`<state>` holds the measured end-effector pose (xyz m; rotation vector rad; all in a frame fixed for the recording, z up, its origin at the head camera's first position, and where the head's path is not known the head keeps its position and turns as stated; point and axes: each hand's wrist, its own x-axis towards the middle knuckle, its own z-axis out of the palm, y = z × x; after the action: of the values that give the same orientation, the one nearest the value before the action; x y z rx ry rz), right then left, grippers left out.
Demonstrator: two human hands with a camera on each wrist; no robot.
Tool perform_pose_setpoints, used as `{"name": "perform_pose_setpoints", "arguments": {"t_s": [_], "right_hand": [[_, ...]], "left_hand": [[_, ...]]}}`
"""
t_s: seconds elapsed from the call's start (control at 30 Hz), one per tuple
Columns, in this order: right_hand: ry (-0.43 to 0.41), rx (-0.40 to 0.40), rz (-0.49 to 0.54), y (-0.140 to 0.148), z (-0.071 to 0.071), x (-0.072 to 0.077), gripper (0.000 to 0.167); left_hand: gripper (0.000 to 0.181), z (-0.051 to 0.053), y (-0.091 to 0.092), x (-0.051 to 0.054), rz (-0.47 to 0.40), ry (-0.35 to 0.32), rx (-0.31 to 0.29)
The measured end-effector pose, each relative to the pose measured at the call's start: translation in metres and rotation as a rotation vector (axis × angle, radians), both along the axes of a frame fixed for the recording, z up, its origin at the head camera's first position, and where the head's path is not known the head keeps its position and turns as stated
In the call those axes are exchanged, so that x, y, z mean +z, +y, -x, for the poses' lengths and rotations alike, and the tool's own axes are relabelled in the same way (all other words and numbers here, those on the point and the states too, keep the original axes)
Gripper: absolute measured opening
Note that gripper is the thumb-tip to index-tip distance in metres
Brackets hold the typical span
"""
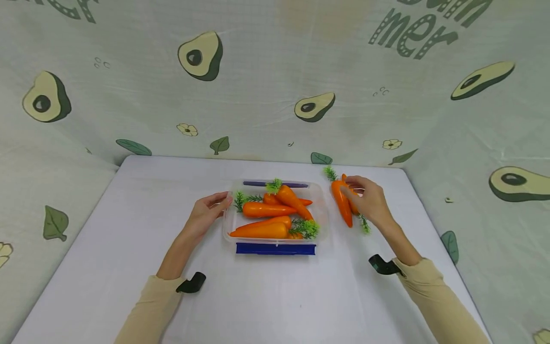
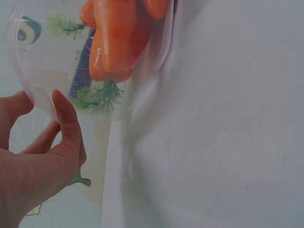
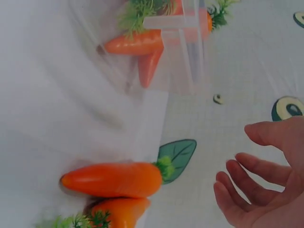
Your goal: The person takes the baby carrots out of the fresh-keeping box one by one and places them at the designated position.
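Note:
A clear plastic container (image 1: 321, 203) with blue side flaps sits mid-table in the head view, holding several orange toy carrots (image 1: 262, 231) with green tops. My left hand (image 1: 206, 216) pinches the container's left edge between thumb and fingers; the left wrist view shows the fingertips (image 2: 64, 102) at its corner. To the right of the container lie two more carrots (image 1: 342, 204), side by side with their tops pointing opposite ways. My right hand (image 1: 367, 197) hovers over them, partly hiding one. In the right wrist view its fingers (image 3: 256, 175) are spread and loosely bent, holding nothing, apart from the carrots (image 3: 114, 179).
The white tabletop (image 1: 275, 301) extends around the container. Behind and beside it hangs a pale cloth (image 1: 258, 95) printed with avocados and leaves. A dark blue flap (image 1: 276, 249) sticks out from the container's near side.

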<state>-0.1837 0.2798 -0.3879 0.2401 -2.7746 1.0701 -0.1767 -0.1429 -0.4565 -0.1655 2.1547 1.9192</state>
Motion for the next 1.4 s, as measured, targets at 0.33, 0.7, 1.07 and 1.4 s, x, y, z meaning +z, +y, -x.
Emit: {"name": "perform_pose_setpoints", "arguments": {"t_s": [0.33,0.7,1.07,1.4], "right_hand": [[0.035,0.167,0.002,-0.033,0.002,0.004,0.034],[0.054,0.342,-0.025,-0.062,0.009,-0.004,0.037],[-0.01,0.439,-0.075,-0.081,0.012,-0.019,0.042],[-0.041,0.451,-0.086,-0.089,0.017,-0.031,0.045]], "left_hand": [[0.064,0.002,0.0,-0.004,0.019,-0.012,0.009],[0.063,0.001,0.0,-0.001,-0.002,0.004,0.004],[0.063,-0.001,-0.001,-0.001,-0.02,0.002,0.008],[0.062,0.0,0.0,-0.001,-0.007,-0.011,0.005]]}}
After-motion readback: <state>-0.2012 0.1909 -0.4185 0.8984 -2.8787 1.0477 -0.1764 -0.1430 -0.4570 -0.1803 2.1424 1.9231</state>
